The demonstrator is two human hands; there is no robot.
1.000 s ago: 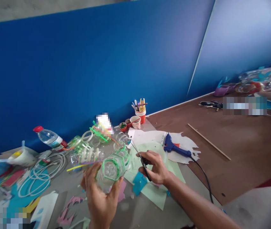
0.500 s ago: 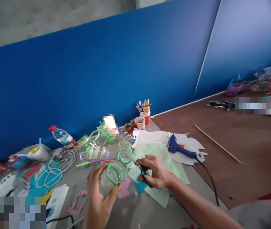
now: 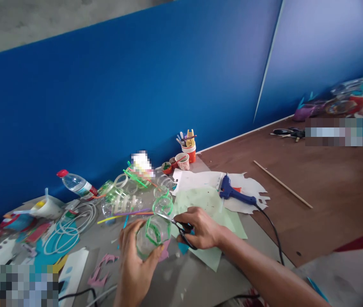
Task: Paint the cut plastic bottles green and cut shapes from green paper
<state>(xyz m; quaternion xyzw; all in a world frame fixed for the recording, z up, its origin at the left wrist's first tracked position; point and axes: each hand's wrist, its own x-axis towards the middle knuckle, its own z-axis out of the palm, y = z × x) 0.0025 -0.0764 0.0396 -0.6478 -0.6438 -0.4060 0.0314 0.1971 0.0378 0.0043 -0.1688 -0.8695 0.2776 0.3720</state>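
Observation:
My left hand is wrapped round a clear plastic cup-shaped piece with green strips along its rim. In my right hand is a pair of scissors with black handles. Their blades reach left to the upper rim of the plastic piece; whether they touch it I cannot tell. Just behind the blades lies a clear ring with a green edge. Beneath my right hand are a pale green sheet and a blue scrap.
A blue glue gun rests on white paper, its black cord running toward me. Behind stand a cup of pens and a paper cup. Leftward are a water bottle, a coiled white cable and straws. A wooden stick lies right.
The scissors have moved left, their blades now over the rim of the plastic piece. The plastic piece has tilted slightly. The whole view has shifted a little, and another person's hand shows at far right.

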